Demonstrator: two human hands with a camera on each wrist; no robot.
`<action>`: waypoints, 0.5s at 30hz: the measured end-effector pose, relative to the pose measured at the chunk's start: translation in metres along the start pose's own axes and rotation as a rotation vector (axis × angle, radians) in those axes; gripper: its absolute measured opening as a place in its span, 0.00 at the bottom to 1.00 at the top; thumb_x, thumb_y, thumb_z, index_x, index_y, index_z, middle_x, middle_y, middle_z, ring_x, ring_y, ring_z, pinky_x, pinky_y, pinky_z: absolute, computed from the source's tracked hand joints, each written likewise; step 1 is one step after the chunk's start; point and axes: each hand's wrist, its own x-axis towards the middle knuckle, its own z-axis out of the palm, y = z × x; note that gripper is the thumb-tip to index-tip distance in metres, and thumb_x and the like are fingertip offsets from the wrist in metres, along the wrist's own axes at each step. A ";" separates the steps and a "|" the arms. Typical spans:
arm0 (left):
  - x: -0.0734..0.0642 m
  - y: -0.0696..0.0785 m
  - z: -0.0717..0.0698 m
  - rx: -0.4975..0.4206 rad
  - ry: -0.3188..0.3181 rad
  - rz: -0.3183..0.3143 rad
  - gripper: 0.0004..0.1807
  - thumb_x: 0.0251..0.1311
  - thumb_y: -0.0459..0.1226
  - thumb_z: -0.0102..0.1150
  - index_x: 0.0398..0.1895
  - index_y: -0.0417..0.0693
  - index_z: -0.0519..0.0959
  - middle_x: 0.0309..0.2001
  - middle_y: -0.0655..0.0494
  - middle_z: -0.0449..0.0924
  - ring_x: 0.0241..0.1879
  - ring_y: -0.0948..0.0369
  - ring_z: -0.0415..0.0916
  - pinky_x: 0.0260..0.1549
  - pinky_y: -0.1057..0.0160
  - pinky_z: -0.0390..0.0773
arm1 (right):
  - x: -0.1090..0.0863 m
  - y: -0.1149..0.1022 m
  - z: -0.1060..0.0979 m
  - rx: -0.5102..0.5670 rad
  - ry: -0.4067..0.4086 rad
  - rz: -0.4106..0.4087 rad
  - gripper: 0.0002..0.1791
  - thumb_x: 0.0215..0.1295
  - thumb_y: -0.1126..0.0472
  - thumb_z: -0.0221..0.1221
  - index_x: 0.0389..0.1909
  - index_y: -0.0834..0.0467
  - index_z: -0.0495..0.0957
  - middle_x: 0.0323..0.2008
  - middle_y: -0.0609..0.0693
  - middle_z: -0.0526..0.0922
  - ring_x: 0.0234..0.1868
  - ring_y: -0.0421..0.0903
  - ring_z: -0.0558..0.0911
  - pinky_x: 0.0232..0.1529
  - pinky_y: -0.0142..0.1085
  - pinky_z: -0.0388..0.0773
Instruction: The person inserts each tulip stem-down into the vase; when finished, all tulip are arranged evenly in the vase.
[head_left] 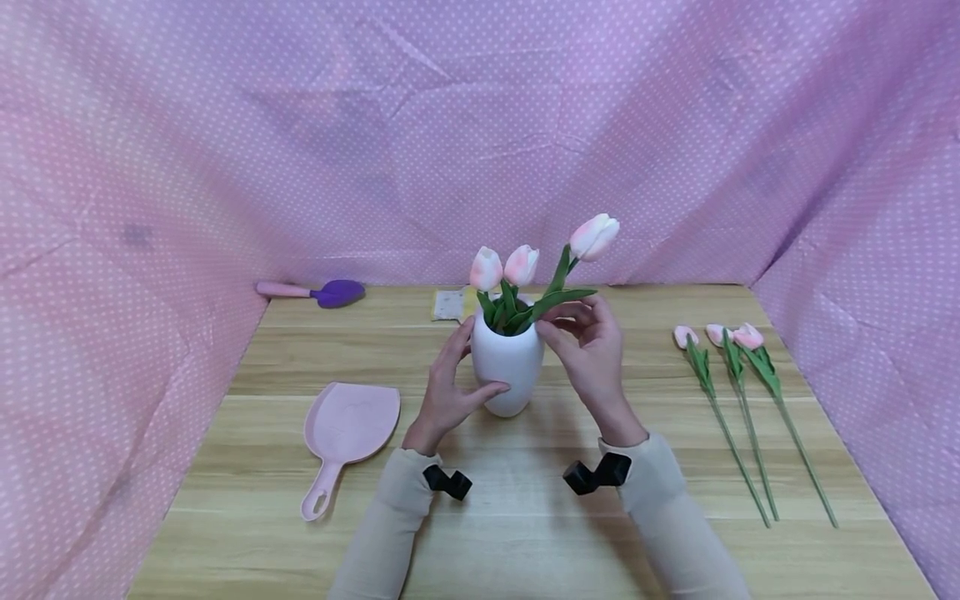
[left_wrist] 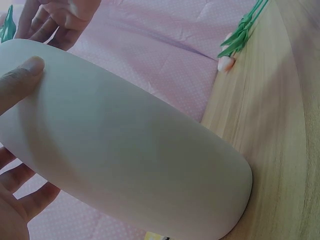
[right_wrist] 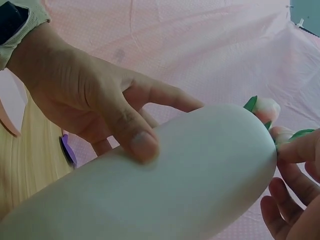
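A white vase stands on the table, with two pale pink tulips close together in its mouth. My left hand holds the vase from its left side, thumb across the front and fingers around the far side, as the right wrist view also shows. At the right of the rim, my right hand pinches a third tulip low down near its leaves. This flower leans right and stands higher than the other two. Its lower stem is hidden by the vase and fingers.
Several things lie on the wooden table: three long-stemmed tulips at right, a pink dustpan-shaped scoop at left, and a purple trowel at the back left. A small yellow-and-white packet is partly behind the vase.
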 end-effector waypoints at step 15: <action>0.001 0.000 -0.001 -0.009 0.001 0.005 0.59 0.40 0.27 0.80 0.77 0.44 0.56 0.73 0.38 0.64 0.69 0.43 0.68 0.60 0.44 0.81 | -0.001 0.002 -0.001 0.034 0.006 -0.009 0.22 0.56 0.80 0.64 0.51 0.67 0.72 0.33 0.38 0.87 0.39 0.35 0.84 0.48 0.29 0.83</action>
